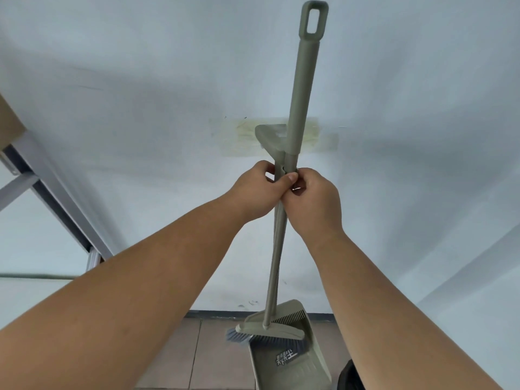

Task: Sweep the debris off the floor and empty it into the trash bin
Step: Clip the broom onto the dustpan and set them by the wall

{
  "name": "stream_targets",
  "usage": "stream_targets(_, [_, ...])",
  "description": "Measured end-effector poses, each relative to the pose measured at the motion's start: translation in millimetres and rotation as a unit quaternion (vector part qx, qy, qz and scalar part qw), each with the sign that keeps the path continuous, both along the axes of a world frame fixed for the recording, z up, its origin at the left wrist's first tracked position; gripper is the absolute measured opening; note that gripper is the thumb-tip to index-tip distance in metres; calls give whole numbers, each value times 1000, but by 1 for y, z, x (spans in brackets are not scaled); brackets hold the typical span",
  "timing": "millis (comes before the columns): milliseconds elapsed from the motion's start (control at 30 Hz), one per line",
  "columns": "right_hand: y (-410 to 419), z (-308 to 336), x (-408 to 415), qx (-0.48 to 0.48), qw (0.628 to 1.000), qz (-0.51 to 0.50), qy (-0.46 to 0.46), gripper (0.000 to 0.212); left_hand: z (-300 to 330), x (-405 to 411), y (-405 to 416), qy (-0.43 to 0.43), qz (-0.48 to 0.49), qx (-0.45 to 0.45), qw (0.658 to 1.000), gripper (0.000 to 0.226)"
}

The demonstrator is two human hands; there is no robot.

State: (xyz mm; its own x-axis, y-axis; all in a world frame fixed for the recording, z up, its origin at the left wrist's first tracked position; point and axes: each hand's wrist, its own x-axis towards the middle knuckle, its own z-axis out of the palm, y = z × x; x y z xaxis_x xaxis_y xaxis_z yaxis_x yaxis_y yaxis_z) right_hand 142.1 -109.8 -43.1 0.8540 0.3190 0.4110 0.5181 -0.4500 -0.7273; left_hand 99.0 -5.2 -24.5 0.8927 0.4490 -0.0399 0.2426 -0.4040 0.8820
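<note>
Nearest, we see our two bare forearms reaching forward and up. Our left hand (pixel 257 190) is closed around the dustpan handle (pixel 277 175), and our right hand (pixel 312 201) is closed around the broom handle (pixel 302 88) just beside it, the two hands touching where the handles clip together. Below, the olive dustpan (pixel 289 364) stands on the tiled floor (pixel 219 350), with the broom head (pixel 270 332) and its grey bristles resting in the pan's mouth. A dark object (pixel 350 375) sits at the lower right, too cut off to identify. Farther back, the pale wall (pixel 140 80) carries a yellowish stain, and a grey metal frame (pixel 56 190) leans in at left.
</note>
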Motion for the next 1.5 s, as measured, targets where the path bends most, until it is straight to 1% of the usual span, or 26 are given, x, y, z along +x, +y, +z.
stream_targets(167, [9,-15,13,-24,1000,-13,-10,15,-16,17,12,7,-20,-29,999,43])
stream_targets(433, [18,-32,29,-45,998,-34,4,21,-32,37,23,27,-36,-52,998,45])
stream_targets(667, [23,-50,27,-48,998,-41,-8,22,-45,37,29,46,-51,-47,997,46])
stream_targets(767, [24,-55,25,-46,998,-48,-13,20,-48,36,30,52,-59,-47,996,41])
stream_targets(867, [25,-58,23,-44,997,-53,-19,20,-49,34,31,52,-64,-51,995,38])
stream_targets(1000, [26,-59,21,-41,997,-53,-28,21,-49,31,31,52,-60,-49,996,40])
stream_targets(1167, [25,-53,14,-21,997,-49,-54,17,-46,24,29,19,-52,-59,997,36])
stream_targets(1367, [28,-45,11,-9,996,-49,-77,18,-32,17,29,11,-47,-27,998,38])
stream_targets(1500, [26,-44,15,-9,996,-53,-68,17,-28,21,28,14,-51,-17,998,38])
